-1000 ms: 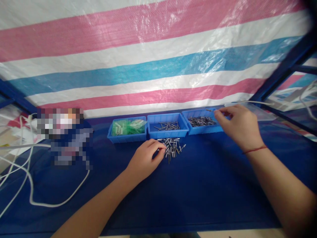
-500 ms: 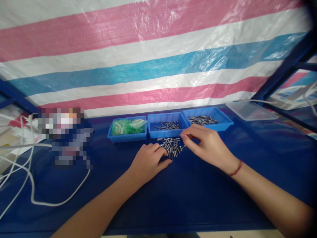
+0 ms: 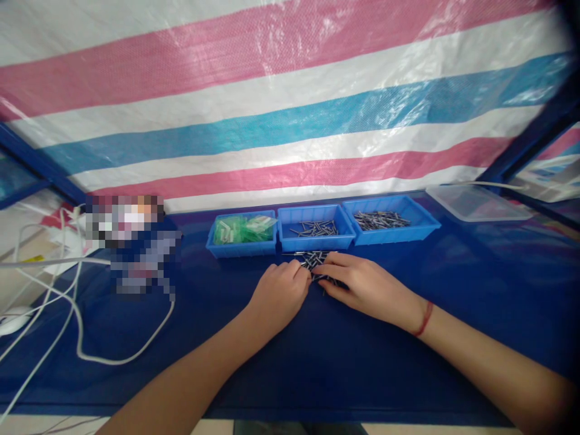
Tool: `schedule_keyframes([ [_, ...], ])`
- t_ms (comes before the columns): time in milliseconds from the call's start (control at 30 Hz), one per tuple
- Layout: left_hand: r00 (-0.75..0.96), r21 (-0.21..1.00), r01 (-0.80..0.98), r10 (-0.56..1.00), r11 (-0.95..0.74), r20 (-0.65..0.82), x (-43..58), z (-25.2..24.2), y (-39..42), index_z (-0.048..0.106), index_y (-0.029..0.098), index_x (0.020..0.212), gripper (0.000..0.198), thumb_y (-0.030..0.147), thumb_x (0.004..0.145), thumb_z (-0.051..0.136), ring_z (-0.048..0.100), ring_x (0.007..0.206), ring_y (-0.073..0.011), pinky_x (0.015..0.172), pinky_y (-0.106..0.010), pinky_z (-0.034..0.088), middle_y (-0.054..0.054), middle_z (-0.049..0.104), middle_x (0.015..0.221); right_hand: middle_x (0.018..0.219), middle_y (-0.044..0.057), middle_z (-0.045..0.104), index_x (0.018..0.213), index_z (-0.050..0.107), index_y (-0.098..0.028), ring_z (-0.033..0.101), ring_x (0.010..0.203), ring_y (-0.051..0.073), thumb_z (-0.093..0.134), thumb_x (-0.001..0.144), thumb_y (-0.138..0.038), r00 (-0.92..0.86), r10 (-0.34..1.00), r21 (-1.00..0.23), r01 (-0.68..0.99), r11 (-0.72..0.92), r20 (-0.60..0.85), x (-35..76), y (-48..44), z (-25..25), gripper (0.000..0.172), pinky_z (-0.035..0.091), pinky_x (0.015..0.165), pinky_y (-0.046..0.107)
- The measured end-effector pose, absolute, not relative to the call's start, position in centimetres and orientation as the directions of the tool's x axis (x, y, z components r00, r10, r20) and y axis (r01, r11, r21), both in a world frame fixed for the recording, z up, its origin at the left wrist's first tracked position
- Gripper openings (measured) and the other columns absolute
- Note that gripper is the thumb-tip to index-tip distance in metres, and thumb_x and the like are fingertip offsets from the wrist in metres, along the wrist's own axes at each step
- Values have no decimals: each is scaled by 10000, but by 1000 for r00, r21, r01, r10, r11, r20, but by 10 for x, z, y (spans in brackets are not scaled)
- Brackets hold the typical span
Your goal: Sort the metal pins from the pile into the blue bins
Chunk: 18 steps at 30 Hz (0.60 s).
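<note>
A loose pile of thin silvery blind rivets point(image 3: 312, 258) lies on the blue tabletop, partly hidden by my hands. My left hand point(image 3: 281, 296) is at the pile's left side, fingers curled and pressed together near the thumb; whatever they pinch is hidden. From the right, my right hand point(image 3: 357, 279) reaches over the pile, thumb and fingers a little apart, its fingertips among the rivets and close to my left fingers. Just behind stands the middle blue bin point(image 3: 316, 243), with some rivets inside. The right blue bin point(image 3: 399, 234) holds a fuller heap of similar pieces.
A left blue bin point(image 3: 242, 249) contains green plastic packets point(image 3: 244, 229). White cables point(image 3: 113, 362) loop across the table's left side, near a blurred-out area. A clear plastic lid point(image 3: 478, 204) lies at the back right. Striped sheeting point(image 3: 290, 139) hangs behind.
My right hand has come down from in front of the right bin to the rivet pile. My left fingers have closed up, and both hands are now nearer each other.
</note>
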<state>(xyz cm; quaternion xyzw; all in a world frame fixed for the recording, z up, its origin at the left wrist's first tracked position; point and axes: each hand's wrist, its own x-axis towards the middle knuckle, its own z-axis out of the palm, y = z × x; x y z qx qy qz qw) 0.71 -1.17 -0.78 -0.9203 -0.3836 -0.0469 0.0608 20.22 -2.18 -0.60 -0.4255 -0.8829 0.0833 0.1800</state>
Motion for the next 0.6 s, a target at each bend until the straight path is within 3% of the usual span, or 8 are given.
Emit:
schedule_keyframes([
  [200, 705, -59, 709, 701, -703, 107, 6, -9, -10, 589, 171, 926, 252, 243, 974, 352, 559, 785, -199, 649, -320, 387, -51, 596, 881, 906, 49, 588, 951, 622, -195, 588, 847, 191, 466, 916, -182, -587, 764, -251, 723, 644, 270, 197, -22, -10, 160, 480, 731, 319],
  [600, 689, 117, 704, 713, -701, 130, 3, -5, -9, 594, 183, 947, 219, 334, 947, 435, 572, 865, -191, 717, -308, 417, -45, 595, 951, 915, 53, 584, 947, 596, -186, 587, 861, 200, 472, 913, -186, -573, 782, -259, 739, 622, 245, 196, -22, -11, 129, 500, 760, 349],
])
